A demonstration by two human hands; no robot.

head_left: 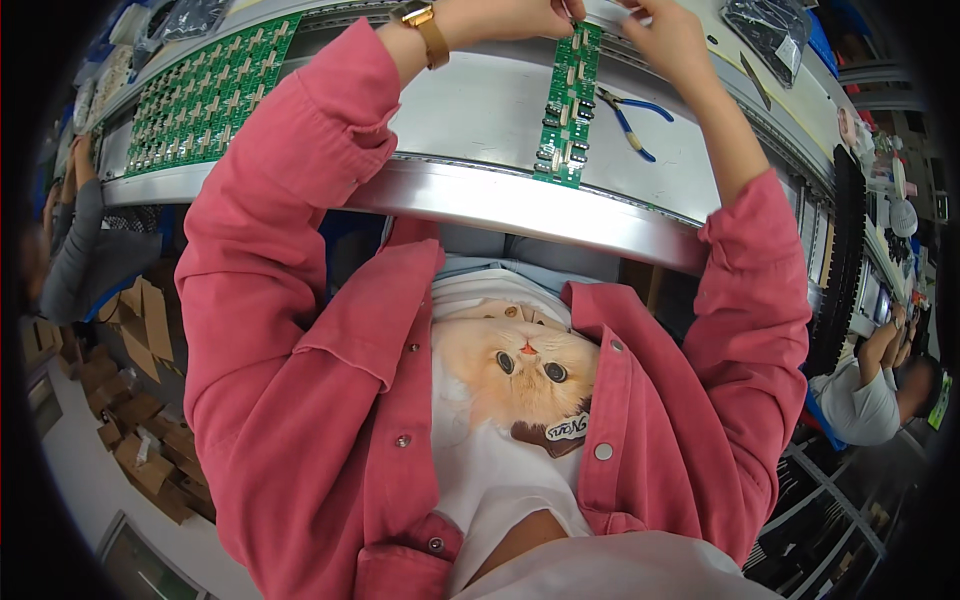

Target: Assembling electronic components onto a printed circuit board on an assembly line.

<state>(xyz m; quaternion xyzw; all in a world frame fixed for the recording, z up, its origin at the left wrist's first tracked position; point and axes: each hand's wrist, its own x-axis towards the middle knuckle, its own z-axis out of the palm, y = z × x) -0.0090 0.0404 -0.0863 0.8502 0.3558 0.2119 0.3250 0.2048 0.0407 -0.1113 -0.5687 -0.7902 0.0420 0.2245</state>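
Observation:
A narrow green circuit board [568, 110] with black and pale connectors lies on the metal work surface [470, 105], its near end reaching the rounded front rail. At its far end my left hand [520, 17] has thumb and fingers pinched together, touching or just above the board. What the pinch holds is too small to make out. Just right of that end is my right hand [668, 35], fingers curled in toward each other and partly cut off by the upper edge. Anything between them is hidden. Beside the board rest pliers [630, 122] with blue and yellow handles.
A large panel of joined green boards [210, 95] lies on the line at left. Tweezers [756, 80] and a dark bag of parts [768, 35] are at the far right. A metal rail [450, 195] runs along the near edge. Co-workers sit at both sides; cardboard boxes [150, 440] stand lower left.

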